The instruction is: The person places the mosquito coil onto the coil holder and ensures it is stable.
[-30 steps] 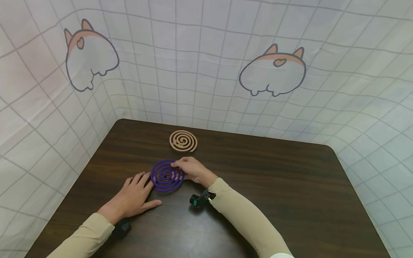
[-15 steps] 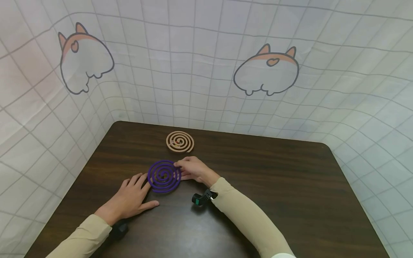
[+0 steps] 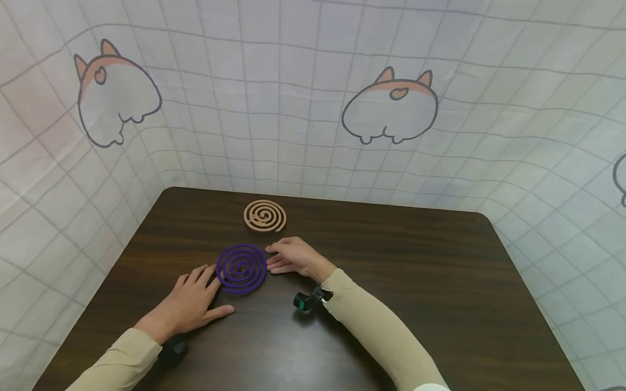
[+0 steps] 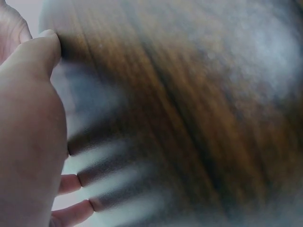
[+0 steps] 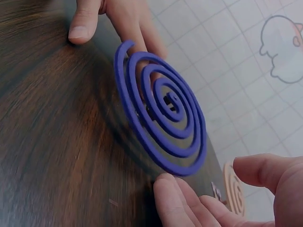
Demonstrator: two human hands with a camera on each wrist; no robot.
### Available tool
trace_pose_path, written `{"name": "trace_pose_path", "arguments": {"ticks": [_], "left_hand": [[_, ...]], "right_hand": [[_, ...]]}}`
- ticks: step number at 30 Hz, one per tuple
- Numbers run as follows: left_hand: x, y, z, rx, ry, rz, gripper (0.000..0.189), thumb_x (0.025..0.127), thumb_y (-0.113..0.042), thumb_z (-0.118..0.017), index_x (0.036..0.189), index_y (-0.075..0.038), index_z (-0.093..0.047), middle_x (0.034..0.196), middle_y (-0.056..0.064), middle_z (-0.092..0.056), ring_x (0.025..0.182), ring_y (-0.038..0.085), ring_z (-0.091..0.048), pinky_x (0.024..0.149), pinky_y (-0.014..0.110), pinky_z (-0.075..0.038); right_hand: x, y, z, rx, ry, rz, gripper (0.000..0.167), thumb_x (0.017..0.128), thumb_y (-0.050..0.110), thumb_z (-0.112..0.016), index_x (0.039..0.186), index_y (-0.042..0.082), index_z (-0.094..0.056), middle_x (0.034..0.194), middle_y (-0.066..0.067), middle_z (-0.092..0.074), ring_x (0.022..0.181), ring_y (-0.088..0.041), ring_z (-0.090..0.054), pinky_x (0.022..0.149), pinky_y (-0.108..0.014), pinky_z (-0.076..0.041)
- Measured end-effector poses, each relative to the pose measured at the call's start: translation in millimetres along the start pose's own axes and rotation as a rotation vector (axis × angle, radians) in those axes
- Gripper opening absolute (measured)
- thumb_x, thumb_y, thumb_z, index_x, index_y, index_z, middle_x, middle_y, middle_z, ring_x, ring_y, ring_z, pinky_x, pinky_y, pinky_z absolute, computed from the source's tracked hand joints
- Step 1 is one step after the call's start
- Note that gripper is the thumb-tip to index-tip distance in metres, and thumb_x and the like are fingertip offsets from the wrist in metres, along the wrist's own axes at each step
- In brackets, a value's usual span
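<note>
A flat purple spiral, shaped like a mosquito coil (image 3: 242, 265), stands slightly raised above the dark table at the left of centre. Something small and brownish shows under its middle, too small to make out. My left hand (image 3: 188, 305) rests palm down on the table with fingers spread, their tips reaching the coil's left edge and partly beneath it. At the right edge is my right hand (image 3: 299, 259), thumb and fingers parted and nothing gripped. In the right wrist view its fingertips (image 5: 166, 194) lie close to the rim of the coil; contact cannot be told.
Behind the purple coil lies a tan spiral coil (image 3: 264, 215) with a small coloured item at its centre left. A wooden table (image 3: 391, 271) spreads beneath, and a gridded white curtain (image 3: 293, 81) hangs behind it. Black wrist devices (image 3: 307, 300) sit at both wrists.
My right thumb and fingers have let go of the purple coil and drawn back rightward. The left hand stays put. The head view has turned slightly right.
</note>
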State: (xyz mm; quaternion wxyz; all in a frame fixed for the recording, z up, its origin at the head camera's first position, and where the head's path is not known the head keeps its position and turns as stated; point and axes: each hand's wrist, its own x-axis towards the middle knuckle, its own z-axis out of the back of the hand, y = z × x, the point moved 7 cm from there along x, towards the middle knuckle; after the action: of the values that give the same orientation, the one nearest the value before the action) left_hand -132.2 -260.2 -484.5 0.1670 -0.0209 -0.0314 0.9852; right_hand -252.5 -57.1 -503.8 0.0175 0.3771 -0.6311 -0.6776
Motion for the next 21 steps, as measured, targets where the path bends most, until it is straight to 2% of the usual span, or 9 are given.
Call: {"name": "trace_pose_path", "arguments": {"ticks": [4, 15, 21], "left_hand": [[0.7, 5.7, 0.3, -0.006, 0.002, 0.0, 0.085, 0.094, -0.073, -0.055, 0.148, -0.008, -0.055, 0.154, 0.023, -0.048, 0.141, 0.048, -0.047, 0.102, 0.069, -0.044], [-4.5, 22.6, 1.0, -0.047, 0.038, 0.013, 0.087, 0.095, -0.071, -0.056, 0.151, -0.005, -0.051, 0.156, 0.024, -0.047, 0.143, 0.048, -0.046, 0.104, 0.071, -0.042], [-11.2, 35.9, 4.7, -0.065, 0.016, -0.005, 0.087, 0.097, -0.066, -0.059, 0.15, 0.002, -0.05, 0.154, 0.026, -0.049, 0.141, 0.048, -0.049, 0.103, 0.069, -0.044]], "right_hand": [[-1.4, -0.6, 6.0, 0.008, 0.003, 0.0, 0.037, 0.106, 0.022, -0.058, 0.135, 0.0, -0.062, 0.116, -0.026, -0.074, 0.098, -0.029, -0.079, 0.086, -0.036, -0.064], [-8.9, -8.0, 31.3, 0.037, -0.013, 0.018, 0.042, 0.104, 0.021, -0.06, 0.14, -0.001, -0.058, 0.116, -0.022, -0.075, 0.096, -0.024, -0.078, 0.089, -0.035, -0.063], [-20.0, -11.7, 52.2, 0.029, -0.031, 0.033, 0.043, 0.105, 0.021, -0.059, 0.143, 0.0, -0.057, 0.113, -0.017, -0.074, 0.093, -0.02, -0.077, 0.091, -0.034, -0.063]]}}
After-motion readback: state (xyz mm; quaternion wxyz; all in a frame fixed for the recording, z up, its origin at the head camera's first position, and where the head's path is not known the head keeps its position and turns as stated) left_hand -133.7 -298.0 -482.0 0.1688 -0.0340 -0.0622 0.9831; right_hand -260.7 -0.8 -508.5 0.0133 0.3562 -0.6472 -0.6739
